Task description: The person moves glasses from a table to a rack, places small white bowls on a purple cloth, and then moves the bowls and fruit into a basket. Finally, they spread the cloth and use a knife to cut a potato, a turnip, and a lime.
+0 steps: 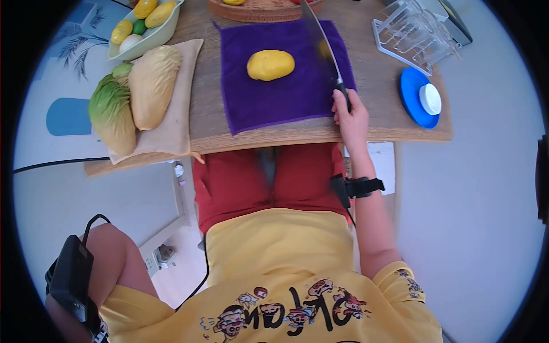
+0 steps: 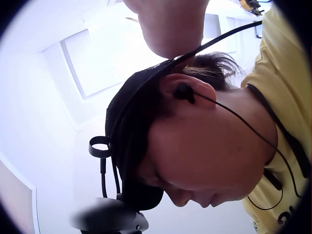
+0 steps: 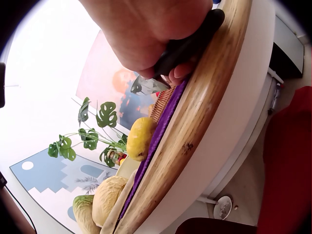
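Note:
My right hand (image 1: 351, 117) grips the black handle of a kitchen knife (image 1: 323, 43) at the front right of a purple towel (image 1: 286, 106). The long blade slants up and away over the towel's right side. On the towel, left of the blade, lies a yellow, lumpy, potato-like piece of produce (image 1: 270, 65). In the right wrist view, fingers curl round the dark knife handle (image 3: 190, 44). My left arm is bent back, and the head view does not show its hand. Part of my left hand (image 2: 173, 27) appears beside the head in the left wrist view, its fingers hidden.
Two Chinese cabbages (image 1: 153, 86) lie on a beige cloth (image 1: 180, 114) at the left. Behind them stands a pale bin (image 1: 163, 40) of produce. A wicker basket (image 1: 263, 12) stands at the back. To the right are a rack of glasses (image 1: 414, 34) and a blue plate (image 1: 413, 94) with a white cup.

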`<state>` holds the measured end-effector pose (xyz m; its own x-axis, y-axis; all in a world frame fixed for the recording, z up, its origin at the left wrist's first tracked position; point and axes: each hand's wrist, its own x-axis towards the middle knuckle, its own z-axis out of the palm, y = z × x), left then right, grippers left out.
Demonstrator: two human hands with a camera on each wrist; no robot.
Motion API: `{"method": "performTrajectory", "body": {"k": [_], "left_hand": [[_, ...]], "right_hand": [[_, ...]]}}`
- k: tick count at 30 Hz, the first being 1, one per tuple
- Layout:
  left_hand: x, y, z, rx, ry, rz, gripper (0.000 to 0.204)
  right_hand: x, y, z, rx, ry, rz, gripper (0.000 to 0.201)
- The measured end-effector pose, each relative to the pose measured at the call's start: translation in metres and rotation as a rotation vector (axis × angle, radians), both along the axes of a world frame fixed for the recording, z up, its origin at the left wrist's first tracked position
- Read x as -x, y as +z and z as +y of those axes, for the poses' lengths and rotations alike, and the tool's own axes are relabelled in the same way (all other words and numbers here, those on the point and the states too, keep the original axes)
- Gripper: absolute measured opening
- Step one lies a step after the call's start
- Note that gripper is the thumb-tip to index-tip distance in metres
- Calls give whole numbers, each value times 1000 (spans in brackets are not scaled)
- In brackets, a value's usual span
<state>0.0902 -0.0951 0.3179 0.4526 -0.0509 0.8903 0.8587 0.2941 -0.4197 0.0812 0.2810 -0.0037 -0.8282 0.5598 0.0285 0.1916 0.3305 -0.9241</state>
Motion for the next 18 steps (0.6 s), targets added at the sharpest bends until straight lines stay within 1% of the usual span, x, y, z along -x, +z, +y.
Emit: {"method": "performTrajectory", "body": {"k": [1, 7, 10, 14, 16, 18], "left_hand": [[-2, 2, -2, 4, 8, 7, 59], [-12, 8, -6, 13, 27, 21, 58], [-16, 4, -7, -2, 25, 27, 58], [-16, 7, -13, -11, 5, 47, 58], [-18, 7, -15, -9, 6, 45, 58], [-22, 9, -13, 0, 19, 59, 58]], "right_hand": [[1, 0, 1, -23, -2, -18, 31], [2, -2, -2, -6, 3, 7, 31], [0, -5, 3, -25, 8, 12, 32], [0, -8, 8, -39, -3, -29, 34], [2, -11, 5, -92, -8, 36, 33], [-1, -3, 2, -51, -1, -18, 34]]}}
